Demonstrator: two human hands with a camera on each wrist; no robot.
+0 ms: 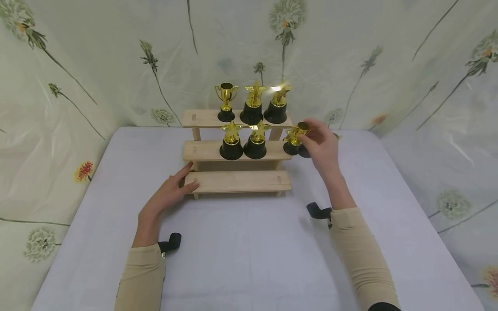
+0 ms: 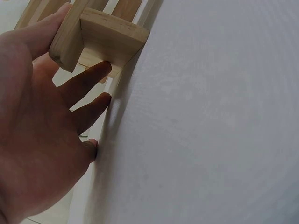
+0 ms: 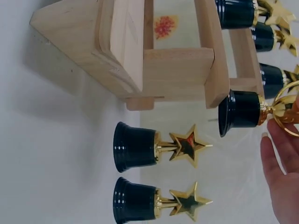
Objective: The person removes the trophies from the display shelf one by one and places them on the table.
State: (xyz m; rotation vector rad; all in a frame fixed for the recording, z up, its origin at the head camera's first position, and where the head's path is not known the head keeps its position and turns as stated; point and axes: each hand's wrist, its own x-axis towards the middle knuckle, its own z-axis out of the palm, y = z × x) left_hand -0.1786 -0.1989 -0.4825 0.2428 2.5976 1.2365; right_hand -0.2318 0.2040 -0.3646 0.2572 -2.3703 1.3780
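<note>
A small gold cup trophy [image 1: 302,126] with a black base is in the fingers of my right hand [image 1: 324,149], just off the right end of the middle shelf. In the right wrist view, the cup trophy's base [image 3: 245,108] is close to that shelf's end. Two gold star trophies [image 3: 135,148] stand below it, beside the wooden three-step rack [image 1: 237,181]; from the head, my right hand partly hides them. My left hand [image 1: 167,194] holds the left end of the bottom shelf, thumb on top and other fingers around its end and side support [image 2: 110,39].
A cup trophy [image 1: 226,97] and two star trophies [image 1: 253,110] stand on the top shelf. Two more star trophies [image 1: 231,147] stand on the middle shelf. A white cloth covers the table [image 1: 249,250]; a flower-printed sheet [image 1: 225,39] hangs behind.
</note>
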